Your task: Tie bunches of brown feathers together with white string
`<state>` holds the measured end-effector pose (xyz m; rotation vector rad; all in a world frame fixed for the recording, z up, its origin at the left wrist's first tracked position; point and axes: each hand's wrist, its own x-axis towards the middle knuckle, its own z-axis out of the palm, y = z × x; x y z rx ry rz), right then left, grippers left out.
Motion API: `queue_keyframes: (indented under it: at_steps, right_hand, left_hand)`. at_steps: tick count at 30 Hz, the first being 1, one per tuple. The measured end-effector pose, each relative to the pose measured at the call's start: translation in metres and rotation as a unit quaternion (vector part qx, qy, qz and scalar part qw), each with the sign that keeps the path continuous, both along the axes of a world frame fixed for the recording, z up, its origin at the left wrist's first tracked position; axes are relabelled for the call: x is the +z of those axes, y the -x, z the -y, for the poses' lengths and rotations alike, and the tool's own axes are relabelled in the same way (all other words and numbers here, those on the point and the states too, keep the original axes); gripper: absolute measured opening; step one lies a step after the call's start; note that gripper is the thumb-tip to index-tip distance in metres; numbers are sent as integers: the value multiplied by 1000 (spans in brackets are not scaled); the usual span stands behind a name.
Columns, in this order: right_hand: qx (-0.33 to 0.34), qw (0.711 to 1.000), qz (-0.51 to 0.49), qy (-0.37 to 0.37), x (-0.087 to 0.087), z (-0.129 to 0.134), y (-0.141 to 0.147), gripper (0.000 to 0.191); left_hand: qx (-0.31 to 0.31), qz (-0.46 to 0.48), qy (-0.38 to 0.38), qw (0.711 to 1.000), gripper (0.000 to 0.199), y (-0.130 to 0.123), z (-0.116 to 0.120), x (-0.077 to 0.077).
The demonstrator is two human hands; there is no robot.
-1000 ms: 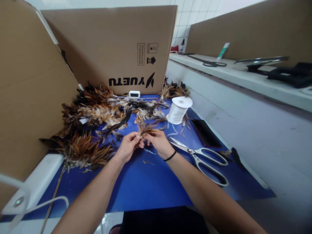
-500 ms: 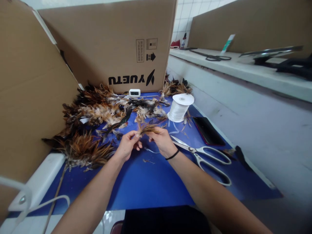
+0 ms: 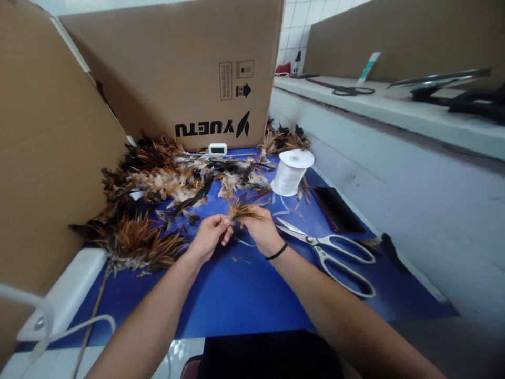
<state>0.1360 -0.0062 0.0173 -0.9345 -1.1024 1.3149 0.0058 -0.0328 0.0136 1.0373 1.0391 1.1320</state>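
A small bunch of brown feathers (image 3: 241, 208) is held between both hands above the blue table. My left hand (image 3: 211, 235) pinches its base between thumb and fingers. My right hand (image 3: 260, 226), with a black band at the wrist, is closed on the right side of the same bunch. Silver scissors (image 3: 315, 242) lie partly open just right of my right hand. Behind them stands a spool of white ribbon (image 3: 290, 176), its loose end trailing toward the hands. Larger feather piles (image 3: 136, 239) lie to the left and behind.
Cardboard panels (image 3: 169, 68) enclose the back and left. A black phone (image 3: 339, 210) lies at the right by the wall. A white power strip (image 3: 65, 295) with a cable is at the left edge. A small digital display (image 3: 218, 149) stands at the back.
The feathers in my hands have fanned out and point more upward. My left hand has shifted slightly toward the right, its fingers closer around the base.
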Motion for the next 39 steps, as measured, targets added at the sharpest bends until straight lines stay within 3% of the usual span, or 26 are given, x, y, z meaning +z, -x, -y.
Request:
queue_keyframes:
  at_steps: [8, 14, 22, 27, 34, 39]
  right_hand:
    - [12, 1000, 22, -14, -1, 1, 0, 3]
    - [18, 992, 84, -90, -1, -1, -4, 6]
    - [27, 981, 127, -141, -6, -2, -8, 18]
    - [39, 974, 147, -166, -7, -2, -8, 16]
    - [29, 950, 217, -224, -5, -6, -16, 16]
    - [3, 909, 360, -210, -1, -13, -33, 17]
  left_hand:
    - [-14, 16, -3, 1000, 34, 1, -2, -4]
    - [-12, 6, -4, 1000, 33, 3, -2, -7]
    - [-17, -9, -14, 1000, 31, 6, -3, -6]
    - [-12, 0, -19, 1000, 28, 6, -3, -5]
    - [22, 59, -30, 998, 25, 6, -4, -2]
    - [59, 117, -35, 991, 27, 8, -7, -1]
